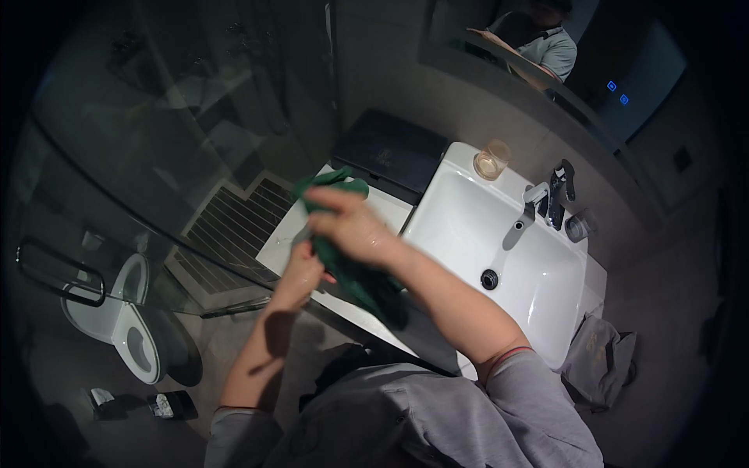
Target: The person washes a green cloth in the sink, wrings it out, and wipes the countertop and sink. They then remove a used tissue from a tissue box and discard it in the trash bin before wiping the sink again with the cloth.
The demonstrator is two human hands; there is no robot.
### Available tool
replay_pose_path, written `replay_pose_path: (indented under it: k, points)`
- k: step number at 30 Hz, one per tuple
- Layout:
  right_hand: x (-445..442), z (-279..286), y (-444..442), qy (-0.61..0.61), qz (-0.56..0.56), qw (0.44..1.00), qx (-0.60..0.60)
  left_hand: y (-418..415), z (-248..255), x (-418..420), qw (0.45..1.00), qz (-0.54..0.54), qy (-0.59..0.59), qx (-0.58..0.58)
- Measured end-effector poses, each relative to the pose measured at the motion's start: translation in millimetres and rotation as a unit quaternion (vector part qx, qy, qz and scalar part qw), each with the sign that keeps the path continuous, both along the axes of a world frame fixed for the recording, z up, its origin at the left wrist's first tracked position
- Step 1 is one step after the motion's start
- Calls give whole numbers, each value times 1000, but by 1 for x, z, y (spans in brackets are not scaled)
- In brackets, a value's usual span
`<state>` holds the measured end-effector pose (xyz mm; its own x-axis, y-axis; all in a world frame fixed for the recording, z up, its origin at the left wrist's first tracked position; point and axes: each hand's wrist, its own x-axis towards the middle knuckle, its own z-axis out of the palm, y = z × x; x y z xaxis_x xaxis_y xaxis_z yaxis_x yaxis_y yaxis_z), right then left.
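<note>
Both of my hands are at a dark green cloth (366, 286) above the white countertop (281, 245), left of the washbasin. My right hand (354, 225), blurred and wet, has the cloth under and around its fingers; whether it grips it is unclear. Below and to its left, my left hand (301, 275) is beside the cloth, partly in shadow, and its grip cannot be made out. One end of the cloth lies up by the dark box (389, 149); the other hangs towards my body. The white washbasin (456, 199) has a chrome faucet (553, 196) and a dark drain (489, 279).
An amber glass (491, 159) and a grey glass (578, 226) stand on the basin's back ledge. A grey bag (597, 362) hangs at the right. Left are a glass shower panel with a handle (61, 298) and a toilet (137, 351). A mirror hangs above the basin.
</note>
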<state>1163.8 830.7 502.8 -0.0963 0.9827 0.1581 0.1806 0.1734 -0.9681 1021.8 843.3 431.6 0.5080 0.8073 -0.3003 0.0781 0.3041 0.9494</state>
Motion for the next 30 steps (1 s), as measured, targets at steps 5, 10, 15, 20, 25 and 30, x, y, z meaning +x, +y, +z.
replay_pose_path:
  k: [5, 10, 15, 20, 25, 30]
  points:
    - [-24, -15, -49, -175, 364, 912, 65, -1, -40, 23, 979, 44, -195, -43]
    - [-5, -37, -2, 447, 237, 802, -317, 18, -59, 34, 843, 18, -535, 52]
    - [-17, -45, 46, 315, -95, 942, -71, 1, -99, 25, 813, -1, -581, -39]
    - [-19, -74, 91, 79, -424, 897, 95, 3, -38, 62, 960, 208, -151, 108]
    - [-34, -122, 77, -301, -231, 915, 137, 3, 1, 56, 947, 240, -111, 181]
    - [-21, -68, -31, -329, -88, 934, 104, 70, -13, 13, 946, 252, -204, 22]
